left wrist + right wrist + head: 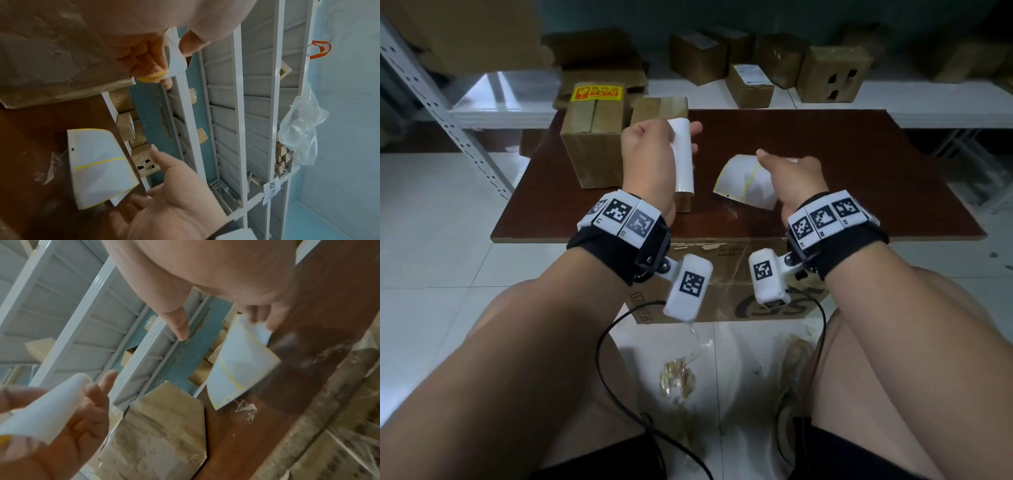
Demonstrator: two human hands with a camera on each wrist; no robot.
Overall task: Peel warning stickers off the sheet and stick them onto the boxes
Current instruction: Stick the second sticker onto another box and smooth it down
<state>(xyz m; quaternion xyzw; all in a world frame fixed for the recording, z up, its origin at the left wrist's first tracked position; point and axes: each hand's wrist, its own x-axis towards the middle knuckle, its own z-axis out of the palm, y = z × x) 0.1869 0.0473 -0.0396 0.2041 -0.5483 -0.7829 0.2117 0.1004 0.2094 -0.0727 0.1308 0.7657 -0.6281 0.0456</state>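
The left hand [650, 154] is raised above the brown table [859, 164], its fingers and thumb curled round a peeled sticker [683, 157] — white backing side toward the head camera, hanging down in a long curl. In the left wrist view a yellow edge of that sticker shows at the fingertips [152, 71]. Just behind and below this hand stands a taped cardboard box [661, 106], with a second cardboard box [589, 150] touching it on the left side of the table. Behind those, a flatter carton carries a yellow-and-red warning sticker [596, 92] already stuck on top.

The right hand [794, 178] is lower, near the table's middle, gripping the far edge of the curved sticker sheet [743, 181] — white, with thin yellow outlines; its near edge is toward the table. The thumb [765, 157] points forward, free of the sheet.

More cardboard boxes [832, 73] sit on the white shelf beyond the table. A scrap of clear film [245, 407] lies on the table beside the sheet.
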